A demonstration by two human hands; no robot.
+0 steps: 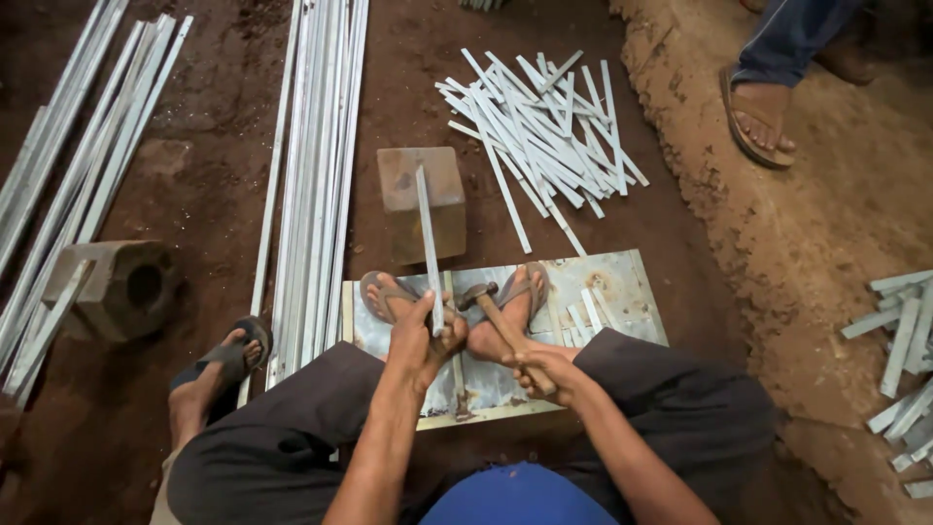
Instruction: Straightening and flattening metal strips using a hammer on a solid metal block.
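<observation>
Gripping a long flat metal strip point(429, 243) in the left hand point(420, 340), fingers closed round its near end, far end lying across a rusty steel block point(420, 199) at twelve o'clock. Clasping a wooden-handled hammer point(501, 316) in the right hand point(544, 369), fingers wrapped about the handle, head poised just beside the strip. Squatting with both sandalled feet on a scuffed metal plate point(622, 292). Cut short strips point(544, 126) heaped at one o'clock; long metal bars point(316, 165) stretched at eleven o'clock; concrete block point(117, 287) at nine; another person's sandalled foot point(763, 117) at two o'clock.
</observation>
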